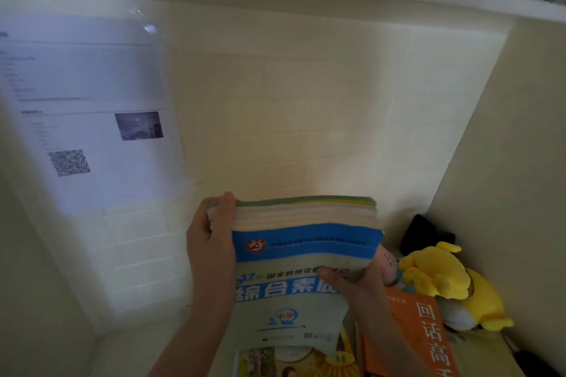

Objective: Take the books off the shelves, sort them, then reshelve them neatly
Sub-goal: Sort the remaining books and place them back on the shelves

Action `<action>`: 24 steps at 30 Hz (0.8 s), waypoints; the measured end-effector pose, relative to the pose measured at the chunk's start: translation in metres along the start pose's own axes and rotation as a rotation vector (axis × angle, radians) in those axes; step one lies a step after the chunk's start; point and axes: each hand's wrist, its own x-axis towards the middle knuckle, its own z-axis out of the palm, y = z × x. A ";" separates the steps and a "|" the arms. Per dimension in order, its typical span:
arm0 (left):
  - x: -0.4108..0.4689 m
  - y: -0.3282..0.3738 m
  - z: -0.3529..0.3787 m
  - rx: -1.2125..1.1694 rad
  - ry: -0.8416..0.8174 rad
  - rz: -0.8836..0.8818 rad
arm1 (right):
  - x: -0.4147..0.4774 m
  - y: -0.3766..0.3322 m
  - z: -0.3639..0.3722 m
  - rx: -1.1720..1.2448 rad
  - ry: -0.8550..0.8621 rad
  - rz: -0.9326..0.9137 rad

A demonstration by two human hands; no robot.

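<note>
**Thick stack of soft-cover books (pixel 303 242) held up in both hands**

Raised clear of everything below, in front of a white tiled wall (pixel 291 101) and left of a cream side panel (pixel 505 193). Gripped at the left edge by the left hand (pixel 211 242), fingers curled round the side and thumb over the far top corner. Clamped at the right edge by the right hand (pixel 352 285), thumb pressed on the top cover. Shows on top a pale grey-green cover with a broad blue band, a round red emblem and large blue Chinese characters. Beneath that, cream page edges, with thin green and yellow covers at the far side.

Directly under the stack, an illustrated yellow-and-green book (pixel 291 361), lying flat and cut by the frame's bottom edge. Just right of it, an orange book with white characters (pixel 428 340), partly hidden by the right forearm. At the orange book's far end, a yellow plush toy (pixel 444 281). Beside the right hand, a pink soft toy (pixel 387 266), mostly covered. Behind both, a black object (pixel 425 232), too dark to identify. Well to the left, a printed paper sheet with a QR code and small photo (pixel 92 107), stuck to the wall, text blurred.
</note>
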 end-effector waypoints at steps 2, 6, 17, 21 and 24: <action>0.001 0.003 -0.001 -0.010 0.001 0.017 | 0.002 0.001 -0.002 -0.016 -0.018 -0.025; -0.004 -0.004 -0.007 0.047 -0.052 0.033 | -0.001 0.013 -0.003 -0.044 -0.037 0.008; -0.011 -0.098 -0.060 0.376 -0.432 -0.105 | 0.002 0.042 -0.025 -0.047 -0.154 0.066; -0.010 -0.121 -0.075 0.370 -0.388 -0.115 | -0.012 0.066 -0.025 -0.297 -0.176 0.070; -0.007 -0.130 -0.076 0.309 -0.344 -0.095 | -0.017 0.071 -0.011 -0.323 -0.085 0.007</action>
